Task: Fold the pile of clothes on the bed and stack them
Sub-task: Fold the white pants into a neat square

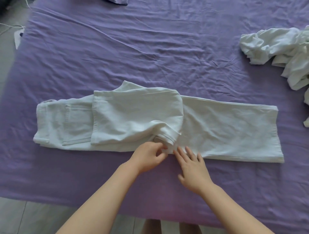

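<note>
1. White trousers [217, 130] lie flat across the purple bed sheet [133, 50], one leg doubled back toward the waistband.
2. Left hand [148, 157] pinches a bunched hem corner just beyond its fingertips; right hand [192, 168] rests beside it, fingers straight and slightly spread, tips on the near trouser edge.
3. Advised technique: free the tucked corner, draw it level with the lower leg's edge, then smooth outward before folding further.
4. Unfolded white clothes [284, 50] lie well to the right of the fingers, cut off by the frame.
5. A dark item [117, 1] at the far edge is too cropped to identify.
</note>
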The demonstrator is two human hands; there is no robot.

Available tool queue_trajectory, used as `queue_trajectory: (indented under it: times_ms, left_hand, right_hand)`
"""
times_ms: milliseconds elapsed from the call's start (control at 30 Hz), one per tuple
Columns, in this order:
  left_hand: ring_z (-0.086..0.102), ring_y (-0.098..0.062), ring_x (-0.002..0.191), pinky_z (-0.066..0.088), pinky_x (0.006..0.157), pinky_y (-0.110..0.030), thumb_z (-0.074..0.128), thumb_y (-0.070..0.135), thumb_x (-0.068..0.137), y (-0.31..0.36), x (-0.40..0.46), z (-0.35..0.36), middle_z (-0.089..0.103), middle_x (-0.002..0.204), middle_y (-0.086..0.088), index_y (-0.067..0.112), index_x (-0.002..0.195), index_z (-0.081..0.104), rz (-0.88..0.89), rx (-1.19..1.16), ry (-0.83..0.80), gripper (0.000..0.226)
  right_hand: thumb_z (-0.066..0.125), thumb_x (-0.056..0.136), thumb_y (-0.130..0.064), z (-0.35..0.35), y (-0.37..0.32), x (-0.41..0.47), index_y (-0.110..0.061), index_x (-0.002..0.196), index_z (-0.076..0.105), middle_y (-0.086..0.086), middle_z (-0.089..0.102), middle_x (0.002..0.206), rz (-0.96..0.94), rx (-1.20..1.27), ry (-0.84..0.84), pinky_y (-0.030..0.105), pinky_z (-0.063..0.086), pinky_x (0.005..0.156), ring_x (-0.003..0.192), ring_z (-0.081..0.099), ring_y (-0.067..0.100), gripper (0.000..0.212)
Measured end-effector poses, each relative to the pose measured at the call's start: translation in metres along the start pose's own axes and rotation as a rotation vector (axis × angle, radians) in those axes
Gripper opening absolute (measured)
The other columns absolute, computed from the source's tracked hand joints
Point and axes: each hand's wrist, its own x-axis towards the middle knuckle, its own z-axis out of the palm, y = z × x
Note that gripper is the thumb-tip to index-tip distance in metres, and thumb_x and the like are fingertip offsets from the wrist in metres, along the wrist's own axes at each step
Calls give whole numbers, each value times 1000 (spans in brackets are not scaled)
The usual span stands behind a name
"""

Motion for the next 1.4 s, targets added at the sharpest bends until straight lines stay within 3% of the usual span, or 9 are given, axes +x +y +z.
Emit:
queue_trajectory:
  times_ms: [133, 367, 567, 800, 900, 1000, 1133, 1267, 1400]
  left_hand:
    - [59, -9, 81, 49, 74, -29, 58, 23, 89, -18, -31, -21, 66, 84, 9, 20, 95, 71, -111, -78, 326, 15]
    - [52, -32, 95, 47, 79, -42, 67, 15, 82, -68, -30, -61, 59, 98, -10, 13, 103, 67, -387, 92, 685, 22]
    - [31, -29, 131, 31, 105, -40, 63, 45, 83, -87, -24, -67, 31, 145, -11, 16, 144, 29, -710, 26, 567, 75]
    - [36, -32, 127, 35, 99, -39, 66, 39, 84, -91, -25, -71, 36, 141, -14, 15, 146, 23, -724, -4, 555, 79]
    - [47, -30, 119, 42, 94, -37, 69, 29, 81, -92, -21, -78, 47, 132, -13, 10, 140, 35, -756, -407, 635, 70]
    - [59, -27, 110, 49, 93, -41, 69, 29, 73, -71, -20, -89, 63, 118, -6, 11, 126, 51, -669, -722, 752, 59]
    - [59, -8, 110, 48, 95, -25, 67, 8, 81, 0, -14, -104, 62, 120, 4, 16, 128, 53, -316, -972, 753, 49]
    - [61, 3, 100, 48, 89, -15, 62, -2, 84, 87, 3, -94, 66, 113, 4, 18, 118, 62, 17, -982, 504, 39]
    - [65, -13, 106, 48, 97, -36, 61, 17, 75, 157, 25, -61, 70, 109, -2, 38, 101, 67, 124, -933, 368, 34]
  right_hand:
    - [57, 60, -22, -10, -13, -8, -13, 105, 69, 2, 68, 108, -19, 56, 244, 37, 54, 67, 91, 67, 27, 47]
    - [54, 74, -5, -72, -72, 26, -12, 105, 66, 5, 64, 111, -299, 133, 805, 34, 35, 86, 106, 50, 23, 34]
    - [57, 81, -38, -59, -78, 74, -25, 127, 50, 11, 54, 135, -96, -173, 415, 53, 18, 101, 127, 46, 38, 47]
    - [28, 81, -55, -11, -44, 55, -24, 141, 34, 9, 46, 142, -16, -200, 100, 57, 42, 97, 129, 45, 36, 67]
    - [3, 76, -64, -23, -42, 56, -32, 149, 14, 1, 16, 157, -52, -122, 118, 49, 17, 113, 145, 13, 28, 80]
    - [14, 84, -68, -45, -45, 53, -28, 149, 16, 1, 14, 157, -19, 186, 193, 34, 11, 115, 145, 8, 20, 76]
    - [51, 94, -31, -87, -47, 48, -15, 143, 35, 4, 37, 148, -11, 760, 419, 6, 22, 102, 137, 32, 14, 53]
    - [49, 90, -52, -149, -36, 34, -25, 131, 49, -10, 57, 125, -42, 1259, 495, 23, 42, 99, 114, 53, 3, 49]
    - [54, 88, -51, -193, 10, 7, -26, 107, 56, -18, 63, 84, -92, 1420, 589, 24, 48, 74, 81, 62, 3, 31]
